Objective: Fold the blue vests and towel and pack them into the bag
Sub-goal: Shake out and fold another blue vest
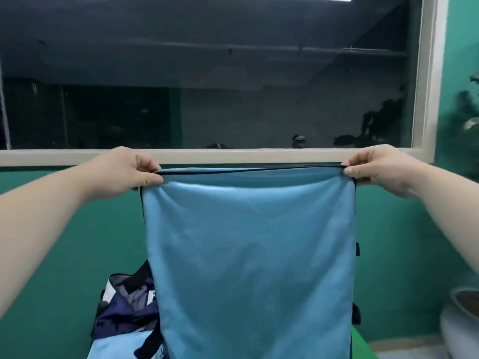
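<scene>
Held up close before the camera, the light blue towel (248,255) hangs flat with dark piping along its top and side edges. At its top left corner the left hand (129,169) pinches the cloth between thumb and curled fingers; the right hand (375,168) pinches the top right corner the same way, so the upper edge is stretched between them. Behind the towel's lower left edge sits a dark navy bag (124,307) with black straps, partly hidden. Beyond are a green wall (64,255) and a dark window (207,86).
</scene>
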Available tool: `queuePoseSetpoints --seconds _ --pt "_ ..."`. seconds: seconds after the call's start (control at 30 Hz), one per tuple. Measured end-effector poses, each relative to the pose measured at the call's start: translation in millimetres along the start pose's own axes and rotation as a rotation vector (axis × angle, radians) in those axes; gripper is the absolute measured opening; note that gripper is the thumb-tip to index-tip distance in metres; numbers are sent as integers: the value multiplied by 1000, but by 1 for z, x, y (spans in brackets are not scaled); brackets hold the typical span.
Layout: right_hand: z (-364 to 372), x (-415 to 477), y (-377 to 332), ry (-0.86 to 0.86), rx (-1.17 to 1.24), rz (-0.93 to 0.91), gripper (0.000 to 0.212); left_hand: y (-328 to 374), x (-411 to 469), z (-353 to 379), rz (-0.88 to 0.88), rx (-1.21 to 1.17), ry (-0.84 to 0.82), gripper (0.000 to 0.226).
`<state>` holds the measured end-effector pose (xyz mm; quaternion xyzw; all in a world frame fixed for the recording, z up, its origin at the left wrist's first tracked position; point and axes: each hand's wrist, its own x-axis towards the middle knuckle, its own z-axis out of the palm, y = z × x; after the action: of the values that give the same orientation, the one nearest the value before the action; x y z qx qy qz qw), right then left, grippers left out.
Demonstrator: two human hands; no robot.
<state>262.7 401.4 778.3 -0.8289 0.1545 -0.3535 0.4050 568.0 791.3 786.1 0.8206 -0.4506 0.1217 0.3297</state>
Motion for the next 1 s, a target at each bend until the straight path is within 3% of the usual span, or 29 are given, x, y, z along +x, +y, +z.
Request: queuePoseSetpoints --seconds 0.33,0.6,0.83,1.0 --pt "37 34 53 -82 34 160 11 -57 21 66 -114 -223 -54 10" --pt "85 119 92 213 -95 184 9 -85 93 115 -230 -126 44 12" --pt "60 164 22 407 -53 -61 14 -43 149 48 -86 77 262 3" --pt "35 123 -1 406 -52 -125 15 -19 113 21 53 279 265 11"
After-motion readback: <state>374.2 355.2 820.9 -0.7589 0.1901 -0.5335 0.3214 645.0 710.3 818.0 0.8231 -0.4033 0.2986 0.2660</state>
